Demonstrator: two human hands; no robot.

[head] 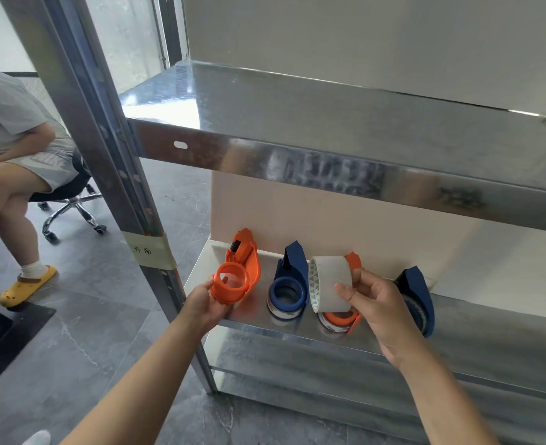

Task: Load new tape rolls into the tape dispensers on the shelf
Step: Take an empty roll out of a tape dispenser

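My left hand (pixel 205 301) grips an orange tape dispenser (pixel 238 273) by its round hub at the left end of the lower metal shelf (pixel 255 319); the hub holds no roll. My right hand (pixel 372 303) pinches a white tape roll (pixel 329 282) a little above the shelf, in front of a second orange dispenser (pixel 340 319) that carries tape. A blue dispenser (pixel 289 285) with a roll stands between the two orange ones. Another blue dispenser (pixel 417 298) sits to the right, partly hidden behind my right hand.
An upper metal shelf (pixel 329 130) overhangs the dispensers. The rack's upright post (pixel 117 175) stands left of my left hand, wrapped with a taped label. A person sits on a wheeled chair (pixel 72 203) on the grey floor at far left.
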